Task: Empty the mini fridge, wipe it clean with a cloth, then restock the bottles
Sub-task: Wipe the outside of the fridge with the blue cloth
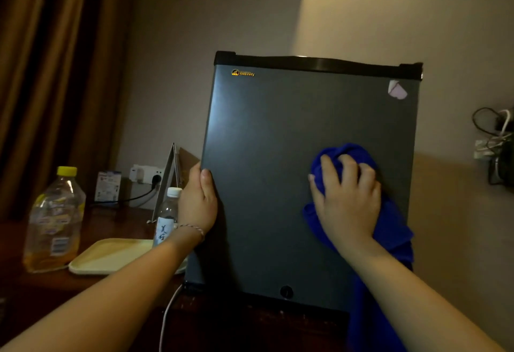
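Blue cloth (pixel 389 223) bunched under right hand (pixel 347 201) on fridge door (pixel 278 157); bottles (pixel 54 218) stand left.

A brown curtain (pixel 50 73) hangs at the left beside a beige wall (pixel 361 18). On the dark wooden table (pixel 41 285) rests a pale yellow tray (pixel 105 254). Behind it, a wall socket (pixel 146 174) with a plugged-in black cable (pixel 130 199).

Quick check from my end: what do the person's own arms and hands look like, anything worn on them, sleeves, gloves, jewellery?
Both forearms are bare up to the frame edge: no sleeves or gloves show. The left hand has a thin braided cord bracelet, pale with darker flecks, around its wrist. The right hand has nothing on its wrist. No rings or watch are visible, and the nails look short and unpainted.
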A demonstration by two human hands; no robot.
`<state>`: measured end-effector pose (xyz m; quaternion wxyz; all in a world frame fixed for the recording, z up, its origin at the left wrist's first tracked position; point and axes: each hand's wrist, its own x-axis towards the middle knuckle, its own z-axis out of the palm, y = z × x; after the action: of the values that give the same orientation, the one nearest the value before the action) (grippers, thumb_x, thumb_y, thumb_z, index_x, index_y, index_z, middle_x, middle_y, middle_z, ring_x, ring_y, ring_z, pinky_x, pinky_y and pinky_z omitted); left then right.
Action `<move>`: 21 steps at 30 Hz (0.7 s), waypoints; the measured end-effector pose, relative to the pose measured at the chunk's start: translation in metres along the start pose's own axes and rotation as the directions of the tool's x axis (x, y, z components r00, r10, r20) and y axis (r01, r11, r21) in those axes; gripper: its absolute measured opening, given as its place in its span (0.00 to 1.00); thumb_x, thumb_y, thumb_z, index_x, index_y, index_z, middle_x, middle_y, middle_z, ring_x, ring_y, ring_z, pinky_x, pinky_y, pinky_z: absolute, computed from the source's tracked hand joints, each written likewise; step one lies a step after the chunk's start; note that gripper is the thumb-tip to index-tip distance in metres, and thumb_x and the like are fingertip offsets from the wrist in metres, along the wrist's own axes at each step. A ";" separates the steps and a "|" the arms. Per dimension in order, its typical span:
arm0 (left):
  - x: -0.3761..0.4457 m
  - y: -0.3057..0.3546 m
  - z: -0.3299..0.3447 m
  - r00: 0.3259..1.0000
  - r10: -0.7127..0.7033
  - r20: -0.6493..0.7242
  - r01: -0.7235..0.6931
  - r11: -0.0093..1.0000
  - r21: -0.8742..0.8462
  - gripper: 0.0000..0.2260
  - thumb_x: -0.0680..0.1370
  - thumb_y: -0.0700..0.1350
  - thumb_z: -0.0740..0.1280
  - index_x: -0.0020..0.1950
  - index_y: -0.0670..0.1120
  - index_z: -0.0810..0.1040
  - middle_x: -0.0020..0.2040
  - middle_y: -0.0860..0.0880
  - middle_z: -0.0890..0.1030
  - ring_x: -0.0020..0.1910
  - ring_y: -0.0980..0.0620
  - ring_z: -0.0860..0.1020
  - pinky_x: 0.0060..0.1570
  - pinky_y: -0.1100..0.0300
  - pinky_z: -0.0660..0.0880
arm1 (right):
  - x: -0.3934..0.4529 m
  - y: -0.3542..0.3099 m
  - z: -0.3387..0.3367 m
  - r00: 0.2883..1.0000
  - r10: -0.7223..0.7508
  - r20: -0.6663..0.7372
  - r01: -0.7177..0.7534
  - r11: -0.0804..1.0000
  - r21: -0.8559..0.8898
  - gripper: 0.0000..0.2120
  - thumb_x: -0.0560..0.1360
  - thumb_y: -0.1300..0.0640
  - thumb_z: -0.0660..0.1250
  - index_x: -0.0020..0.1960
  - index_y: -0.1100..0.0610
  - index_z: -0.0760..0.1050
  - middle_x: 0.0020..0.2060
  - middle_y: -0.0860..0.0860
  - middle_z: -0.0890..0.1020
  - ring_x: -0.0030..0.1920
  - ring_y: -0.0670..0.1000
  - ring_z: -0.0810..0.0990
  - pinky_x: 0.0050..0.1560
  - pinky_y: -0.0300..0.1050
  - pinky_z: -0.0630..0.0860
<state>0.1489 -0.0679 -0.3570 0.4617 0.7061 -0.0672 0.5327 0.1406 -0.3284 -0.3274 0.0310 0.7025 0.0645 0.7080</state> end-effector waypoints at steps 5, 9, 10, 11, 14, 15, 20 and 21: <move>-0.013 -0.007 -0.001 1.000 0.009 -0.009 -0.009 1.000 0.013 0.15 0.85 0.51 0.49 0.67 0.49 0.68 0.50 0.53 0.78 0.47 0.53 0.77 0.47 0.58 0.72 | -0.007 -0.043 0.008 0.976 -0.205 -0.068 0.207 0.978 0.029 0.18 0.77 0.45 0.67 0.64 0.53 0.78 0.60 0.57 0.79 0.55 0.62 0.76 0.45 0.54 0.74; -0.016 -0.011 -0.001 1.000 0.023 -0.011 -0.023 0.999 0.029 0.15 0.85 0.51 0.49 0.65 0.49 0.69 0.46 0.54 0.78 0.44 0.58 0.78 0.42 0.63 0.71 | -0.004 -0.085 0.010 0.952 -0.299 -0.068 0.303 0.952 0.052 0.20 0.72 0.46 0.71 0.62 0.51 0.79 0.59 0.56 0.81 0.55 0.61 0.76 0.46 0.52 0.74; -0.015 -0.012 -0.001 0.999 0.031 -0.015 -0.030 0.999 0.036 0.14 0.85 0.51 0.49 0.64 0.49 0.69 0.44 0.55 0.77 0.41 0.61 0.77 0.39 0.64 0.70 | -0.003 -0.098 0.010 0.944 -0.325 -0.066 0.329 0.942 0.064 0.20 0.72 0.46 0.71 0.62 0.51 0.79 0.58 0.56 0.81 0.55 0.61 0.77 0.46 0.51 0.74; -0.014 -0.014 0.000 0.999 0.032 -0.018 -0.032 0.999 0.043 0.14 0.85 0.51 0.49 0.62 0.48 0.70 0.41 0.56 0.77 0.38 0.62 0.77 0.37 0.64 0.69 | -0.003 -0.109 0.010 0.932 -0.360 -0.051 0.363 0.929 0.073 0.20 0.71 0.47 0.73 0.61 0.51 0.79 0.58 0.56 0.81 0.55 0.61 0.78 0.46 0.51 0.75; -0.013 -0.017 0.001 0.999 0.036 -0.024 -0.035 0.998 0.045 0.16 0.84 0.53 0.48 0.61 0.46 0.70 0.37 0.54 0.76 0.36 0.63 0.76 0.36 0.60 0.69 | -0.003 -0.126 0.010 0.896 -0.444 0.002 0.442 0.892 0.093 0.24 0.69 0.48 0.76 0.63 0.52 0.78 0.60 0.55 0.81 0.57 0.60 0.79 0.48 0.52 0.77; -0.014 -0.017 0.001 0.999 0.041 -0.023 -0.040 0.998 0.042 0.17 0.84 0.54 0.48 0.62 0.47 0.70 0.38 0.54 0.76 0.37 0.63 0.76 0.37 0.59 0.71 | -0.001 -0.125 0.011 0.888 -0.460 -0.006 0.459 0.883 0.101 0.24 0.69 0.48 0.76 0.63 0.52 0.78 0.60 0.55 0.81 0.57 0.60 0.79 0.48 0.52 0.78; -0.013 -0.022 0.001 0.998 0.055 -0.011 -0.055 0.998 0.009 0.20 0.83 0.57 0.46 0.68 0.52 0.69 0.48 0.56 0.78 0.48 0.59 0.78 0.48 0.61 0.72 | 0.007 -0.090 0.013 0.845 -0.534 -0.029 0.534 0.840 0.093 0.29 0.66 0.46 0.74 0.66 0.51 0.76 0.62 0.55 0.78 0.58 0.59 0.75 0.49 0.54 0.74; -0.013 -0.022 0.001 0.999 0.054 -0.006 -0.054 0.999 0.004 0.21 0.82 0.58 0.46 0.68 0.53 0.68 0.50 0.57 0.78 0.49 0.60 0.77 0.49 0.62 0.72 | 0.011 -0.080 0.014 0.862 -0.507 -0.025 0.507 0.858 0.084 0.30 0.65 0.44 0.74 0.66 0.51 0.76 0.62 0.54 0.78 0.58 0.59 0.74 0.49 0.54 0.73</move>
<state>0.1569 -0.0611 -0.3803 0.4459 0.7032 -0.0839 0.5474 0.1509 -0.2474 -0.3271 0.1852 0.6609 0.2783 0.6719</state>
